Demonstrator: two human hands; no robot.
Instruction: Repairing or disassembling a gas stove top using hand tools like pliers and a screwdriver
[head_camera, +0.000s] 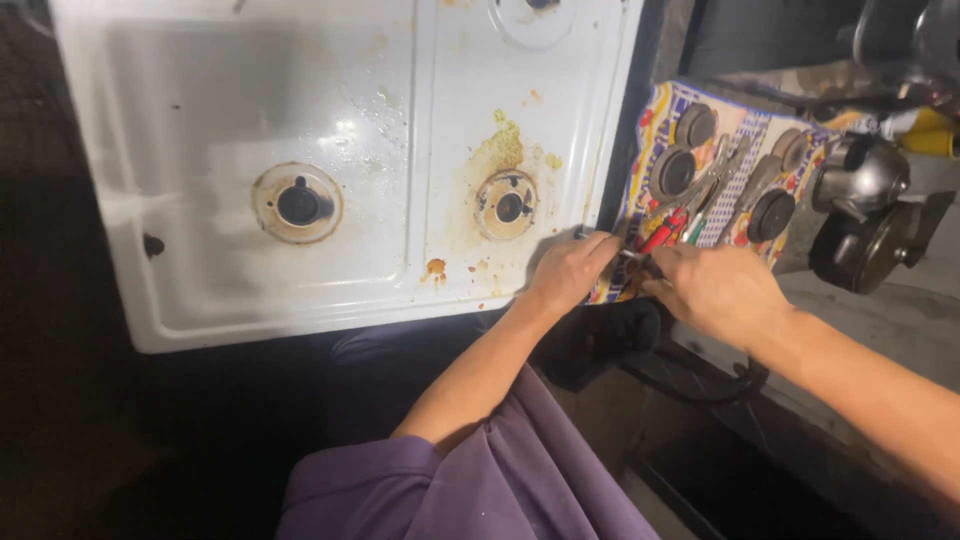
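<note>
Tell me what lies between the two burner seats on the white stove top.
In the head view, only stained white enamel and a raised seam lie between the left burner seat and the right burner seat on the stove top.

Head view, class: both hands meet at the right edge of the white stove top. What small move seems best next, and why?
Probably steady the stove top with the left hand while the right hand closes the small metal tool it holds. Both hands already meet at that edge, and the pliers lie close by on the patterned cloth.
</note>
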